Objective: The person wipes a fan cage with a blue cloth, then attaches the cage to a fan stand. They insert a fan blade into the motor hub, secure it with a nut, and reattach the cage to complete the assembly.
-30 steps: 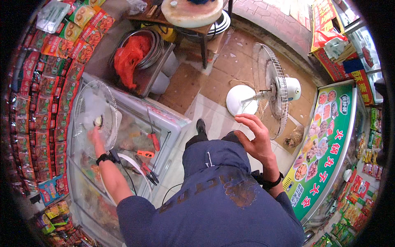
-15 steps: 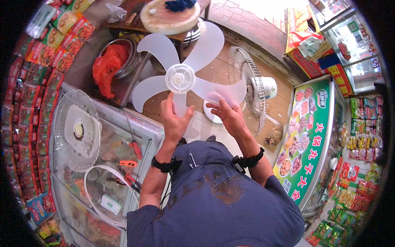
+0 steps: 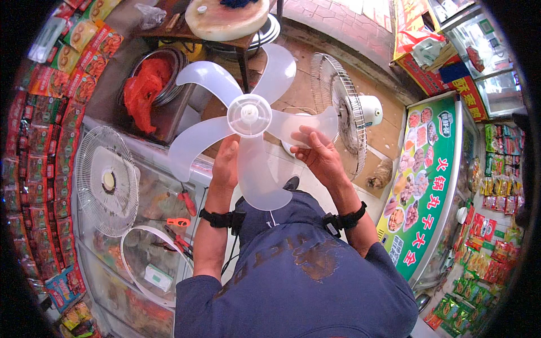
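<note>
A translucent white five-bladed fan blade (image 3: 253, 163) is held up in front of me, its round hub facing up. Behind the gap between two lower blades, my left hand (image 3: 225, 164) supports it; most of its fingers are hidden. My right hand (image 3: 322, 156) grips the right-hand blade near its tip, fingers over its lower edge. Just beyond the right hand stands the fan's body, with a wire rear guard (image 3: 344, 112) and white motor housing (image 3: 367, 111).
On the glass-topped freezer (image 3: 98, 276) at left lie the front fan guard (image 3: 107, 180), a white ring (image 3: 125, 262), a red-handled screwdriver (image 3: 186, 201), an orange tool (image 3: 178, 222) and pliers. A round chopping board (image 3: 225, 22) sits on a table ahead. A green-fronted freezer (image 3: 422, 180) stands right.
The fan blade has turned and tilted, and its lowest blade now reaches nearer my lap. My left hand has shifted from below the hub to behind the blades. The right stays at the right-hand blade.
</note>
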The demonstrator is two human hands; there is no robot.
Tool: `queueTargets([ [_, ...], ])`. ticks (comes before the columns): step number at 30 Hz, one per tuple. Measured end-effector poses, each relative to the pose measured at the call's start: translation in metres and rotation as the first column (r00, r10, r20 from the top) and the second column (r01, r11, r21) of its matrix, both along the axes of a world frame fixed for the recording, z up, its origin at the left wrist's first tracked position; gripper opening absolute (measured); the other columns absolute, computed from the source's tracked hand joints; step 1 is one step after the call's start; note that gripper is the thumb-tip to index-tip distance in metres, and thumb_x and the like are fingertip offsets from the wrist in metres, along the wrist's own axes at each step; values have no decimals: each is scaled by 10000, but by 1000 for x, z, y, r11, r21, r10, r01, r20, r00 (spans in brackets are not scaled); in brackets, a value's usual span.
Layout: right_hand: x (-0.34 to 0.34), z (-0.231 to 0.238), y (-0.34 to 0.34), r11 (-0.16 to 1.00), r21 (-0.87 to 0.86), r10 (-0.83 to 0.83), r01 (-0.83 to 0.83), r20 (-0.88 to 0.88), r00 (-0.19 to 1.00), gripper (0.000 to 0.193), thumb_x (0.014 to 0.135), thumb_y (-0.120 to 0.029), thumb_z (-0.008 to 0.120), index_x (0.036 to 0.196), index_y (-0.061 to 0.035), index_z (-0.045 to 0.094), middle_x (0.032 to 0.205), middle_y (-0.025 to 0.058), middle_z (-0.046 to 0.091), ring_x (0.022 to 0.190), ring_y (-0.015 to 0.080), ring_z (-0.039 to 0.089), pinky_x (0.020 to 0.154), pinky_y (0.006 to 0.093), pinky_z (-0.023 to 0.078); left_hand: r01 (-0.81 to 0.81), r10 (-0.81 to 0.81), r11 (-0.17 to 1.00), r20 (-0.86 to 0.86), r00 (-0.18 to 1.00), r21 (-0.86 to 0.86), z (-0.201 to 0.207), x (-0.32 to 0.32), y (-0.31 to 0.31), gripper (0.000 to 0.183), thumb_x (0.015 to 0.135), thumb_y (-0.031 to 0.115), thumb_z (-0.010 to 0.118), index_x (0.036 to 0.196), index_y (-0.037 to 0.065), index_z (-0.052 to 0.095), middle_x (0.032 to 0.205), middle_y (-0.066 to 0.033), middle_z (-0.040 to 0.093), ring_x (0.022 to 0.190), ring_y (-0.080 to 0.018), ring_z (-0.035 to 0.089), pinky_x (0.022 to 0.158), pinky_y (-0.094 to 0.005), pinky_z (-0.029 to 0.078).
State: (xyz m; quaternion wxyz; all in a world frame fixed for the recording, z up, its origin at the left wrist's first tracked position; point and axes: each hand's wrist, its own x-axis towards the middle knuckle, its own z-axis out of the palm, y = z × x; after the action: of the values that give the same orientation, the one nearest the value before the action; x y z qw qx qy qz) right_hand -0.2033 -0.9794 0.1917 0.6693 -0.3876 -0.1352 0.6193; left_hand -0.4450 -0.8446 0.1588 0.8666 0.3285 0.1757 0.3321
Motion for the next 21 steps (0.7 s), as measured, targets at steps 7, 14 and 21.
queueTargets([
  [7,-2,-3,8,997,20,78,-76,-103,992,440,1114,-333,560,1450,-49,579,1332,166,696,1015,274,734,884,372,584,-115,112,993,119,986,18,42,23,-2,828,1004,502,639,1638,82,312,1624,-177,427,1509,-364,429,1218,-593,409],
  [14,-6,-1,8,995,-8,96,-98,-145,985,422,1094,-326,612,1441,-88,578,1305,137,704,1016,249,725,884,370,587,-17,7,1000,377,926,25,40,37,20,963,892,463,796,1647,122,305,1659,-175,377,1479,-420,454,1186,-603,437],
  [21,-3,8,3,997,-44,-68,70,55,996,637,1059,-333,665,1580,-83,399,1446,147,595,1309,262,596,1064,422,524,-14,18,1000,361,933,-14,27,35,27,967,822,446,838,1608,115,383,1631,-216,408,1367,-380,574,1127,-529,506],
])
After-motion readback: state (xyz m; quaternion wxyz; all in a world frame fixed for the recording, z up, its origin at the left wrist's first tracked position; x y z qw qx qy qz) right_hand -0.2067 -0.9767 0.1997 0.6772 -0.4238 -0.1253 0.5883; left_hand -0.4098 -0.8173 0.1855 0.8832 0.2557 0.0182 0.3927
